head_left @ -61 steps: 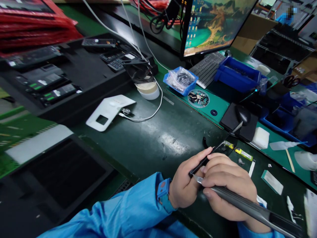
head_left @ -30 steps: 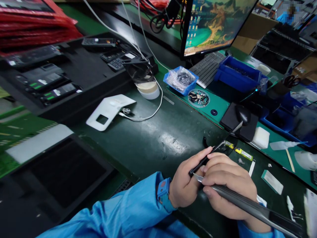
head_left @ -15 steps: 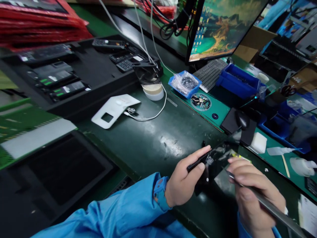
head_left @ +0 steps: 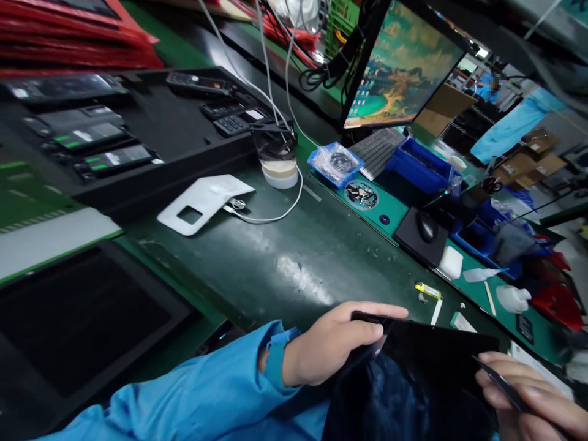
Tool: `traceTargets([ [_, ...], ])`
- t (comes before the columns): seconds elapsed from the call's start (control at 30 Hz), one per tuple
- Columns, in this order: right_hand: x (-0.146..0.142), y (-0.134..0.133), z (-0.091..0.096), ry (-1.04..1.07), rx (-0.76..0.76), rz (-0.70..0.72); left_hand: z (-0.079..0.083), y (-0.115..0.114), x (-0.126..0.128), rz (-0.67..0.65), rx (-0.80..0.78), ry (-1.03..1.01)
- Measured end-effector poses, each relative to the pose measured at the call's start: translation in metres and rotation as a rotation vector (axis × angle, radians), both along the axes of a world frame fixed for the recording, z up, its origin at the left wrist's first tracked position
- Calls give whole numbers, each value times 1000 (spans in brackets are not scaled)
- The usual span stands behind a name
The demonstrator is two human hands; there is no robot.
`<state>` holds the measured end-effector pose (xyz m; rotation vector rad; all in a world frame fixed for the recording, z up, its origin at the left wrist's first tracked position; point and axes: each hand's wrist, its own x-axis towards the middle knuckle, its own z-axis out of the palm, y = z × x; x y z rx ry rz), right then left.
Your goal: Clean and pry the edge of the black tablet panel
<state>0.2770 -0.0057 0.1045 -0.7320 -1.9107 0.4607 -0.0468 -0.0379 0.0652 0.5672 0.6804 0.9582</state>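
My left hand (head_left: pixel 333 344) grips the near-left corner of a glossy black screen panel (head_left: pixel 445 352), thumb on its face and index finger stretched along the top edge. The panel is tilted towards me and mirrors blue cloth; its lower part runs out of the picture. At the right edge of the view, my right hand (head_left: pixel 533 392) is closed around dark, slim, pointed tweezers (head_left: pixel 500 383). Their tip is over the panel's right side; whether it touches the surface I cannot tell. Beyond the panel lies a small yellow-labelled piece (head_left: pixel 428 290) on the bench.
A white bent plate (head_left: pixel 202 199) and cable lie on the green bench (head_left: pixel 257 263). At left are a black tray (head_left: pixel 156 147) of handheld devices and a large dark screen (head_left: pixel 92 306). Blue bins (head_left: pixel 420 165), a mouse (head_left: pixel 426 225) and a monitor (head_left: pixel 404 67) stand behind.
The panel has swung from a steep angle to showing its broad face towards me. Both hands have moved lower, the right one also farther right, and the camera view has shifted.
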Motion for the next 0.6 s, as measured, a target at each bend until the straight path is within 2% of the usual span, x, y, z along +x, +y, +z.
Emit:
traceTargets([
  [0.1, -11, -11, 11, -73, 63, 13, -4, -5, 4, -57, 6, 7],
  [0.2, -18, -23, 18, -69, 9, -57, -8, -11, 5, -91, 41, 30],
  [0.33, -20, -36, 19, -23, -68, -145, -8, -19, 8, -71, 57, 4],
  [0.5, -14, -42, 15, -68, -66, -91, -5, -22, 9, -26, 56, -36],
  [0.6, -22, -41, 16, -60, -94, -27, -5, -22, 8, -36, 72, -17],
])
